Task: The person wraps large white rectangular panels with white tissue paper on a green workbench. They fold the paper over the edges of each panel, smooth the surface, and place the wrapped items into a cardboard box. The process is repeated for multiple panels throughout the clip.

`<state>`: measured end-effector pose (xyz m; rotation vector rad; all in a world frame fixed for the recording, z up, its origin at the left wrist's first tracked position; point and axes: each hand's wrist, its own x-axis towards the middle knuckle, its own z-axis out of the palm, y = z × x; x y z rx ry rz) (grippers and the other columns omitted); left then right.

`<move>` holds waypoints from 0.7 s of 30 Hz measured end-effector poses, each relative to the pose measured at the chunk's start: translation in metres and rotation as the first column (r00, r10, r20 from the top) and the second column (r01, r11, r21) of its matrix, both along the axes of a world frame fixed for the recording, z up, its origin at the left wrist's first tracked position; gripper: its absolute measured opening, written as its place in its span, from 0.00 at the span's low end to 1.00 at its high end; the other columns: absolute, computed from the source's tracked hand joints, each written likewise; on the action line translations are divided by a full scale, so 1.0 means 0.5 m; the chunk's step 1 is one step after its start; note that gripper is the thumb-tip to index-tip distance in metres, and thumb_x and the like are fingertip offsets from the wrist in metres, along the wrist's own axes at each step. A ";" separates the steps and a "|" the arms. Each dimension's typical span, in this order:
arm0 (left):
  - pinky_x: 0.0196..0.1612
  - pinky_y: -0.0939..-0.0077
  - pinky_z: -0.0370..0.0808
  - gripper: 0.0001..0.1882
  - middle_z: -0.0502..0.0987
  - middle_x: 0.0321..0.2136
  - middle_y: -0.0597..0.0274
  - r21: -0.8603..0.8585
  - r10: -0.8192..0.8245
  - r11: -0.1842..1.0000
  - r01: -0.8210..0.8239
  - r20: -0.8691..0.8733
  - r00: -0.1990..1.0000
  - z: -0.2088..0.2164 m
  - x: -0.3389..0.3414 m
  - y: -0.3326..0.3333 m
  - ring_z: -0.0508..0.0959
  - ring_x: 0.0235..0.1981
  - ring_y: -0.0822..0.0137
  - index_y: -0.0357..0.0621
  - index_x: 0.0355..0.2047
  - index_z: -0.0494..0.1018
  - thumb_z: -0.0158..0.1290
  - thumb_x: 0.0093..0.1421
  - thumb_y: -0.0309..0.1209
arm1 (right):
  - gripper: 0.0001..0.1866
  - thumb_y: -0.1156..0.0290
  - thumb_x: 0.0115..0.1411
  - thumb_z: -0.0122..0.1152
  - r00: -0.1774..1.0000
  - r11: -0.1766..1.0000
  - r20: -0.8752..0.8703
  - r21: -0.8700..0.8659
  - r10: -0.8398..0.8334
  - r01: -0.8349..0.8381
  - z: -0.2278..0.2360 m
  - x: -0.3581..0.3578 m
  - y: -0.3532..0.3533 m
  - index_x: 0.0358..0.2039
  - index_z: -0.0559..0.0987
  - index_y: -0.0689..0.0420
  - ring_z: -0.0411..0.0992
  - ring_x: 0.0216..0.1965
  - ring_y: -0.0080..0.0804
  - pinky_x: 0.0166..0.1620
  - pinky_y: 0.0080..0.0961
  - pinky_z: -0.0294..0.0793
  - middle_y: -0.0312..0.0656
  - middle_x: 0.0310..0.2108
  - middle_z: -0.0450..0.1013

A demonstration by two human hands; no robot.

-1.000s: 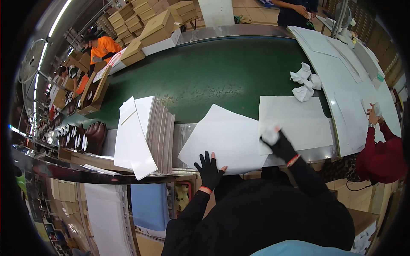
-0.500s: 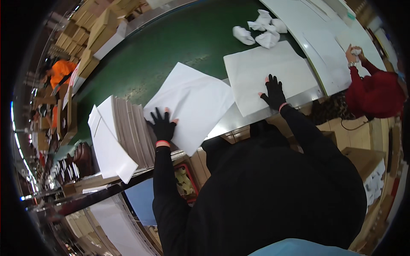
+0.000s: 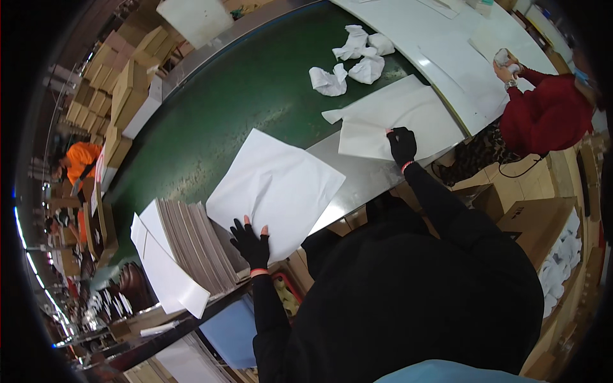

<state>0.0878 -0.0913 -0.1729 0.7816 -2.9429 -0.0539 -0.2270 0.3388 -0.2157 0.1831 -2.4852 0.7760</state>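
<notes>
A white sheet of paper (image 3: 281,185) lies turned askew at the front of the green belt, partly over the metal edge. Flat on its near left part, with fingers spread, rests my left hand (image 3: 253,245), in a black glove with bare fingertips. To the right lies more paper, an off-white sheet (image 3: 370,137) with a buckled surface and a lifted far left corner. My right hand (image 3: 402,147), gloved alike, is curled closed on this paper; the exact pinch is hidden under the fingers. Beside my left hand stands a thick stack of paper (image 3: 195,239).
Several crumpled white paper bundles (image 3: 367,69) lie farther back on the green belt (image 3: 236,96). At right, a person in a dark red top (image 3: 546,112) handles a white bundle over a white table (image 3: 447,57). Cardboard boxes (image 3: 131,96) line the far left.
My right hand has gone from spread flat to curled closed, and the right paper has buckled. My left hand stays spread on its sheet. The whole view has shifted.
</notes>
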 end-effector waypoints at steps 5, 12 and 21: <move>0.63 0.36 0.45 0.40 0.50 0.67 0.48 0.010 0.009 1.000 -0.009 -0.017 1.000 0.005 -0.021 -0.036 0.48 0.68 0.44 0.52 0.66 0.55 0.50 0.58 0.57 | 0.22 0.56 0.65 0.47 0.936 0.776 0.353 -0.590 0.001 0.222 -0.036 -0.088 0.081 0.23 0.75 0.59 0.66 0.20 0.41 0.28 0.40 0.65 0.45 0.17 0.70; 0.64 0.40 0.43 0.38 0.51 0.66 0.48 0.111 0.128 0.987 -0.114 -0.126 0.984 -0.005 -0.016 -0.036 0.47 0.68 0.45 0.48 0.65 0.56 0.49 0.60 0.55 | 0.28 0.44 0.61 0.51 0.806 0.150 0.581 -0.812 0.116 0.564 -0.034 -0.063 0.110 0.21 0.76 0.58 0.57 0.18 0.28 0.24 0.33 0.58 0.34 0.13 0.60; 0.66 0.57 0.51 0.29 0.59 0.62 0.45 0.164 0.200 0.978 -0.130 -0.560 0.804 0.051 0.023 0.060 0.54 0.66 0.49 0.36 0.59 0.61 0.55 0.60 0.34 | 0.13 0.66 0.64 0.52 0.968 0.959 0.249 -0.281 0.026 0.046 -0.106 -0.026 0.045 0.45 0.77 0.58 0.74 0.44 0.32 0.44 0.30 0.73 0.42 0.39 0.76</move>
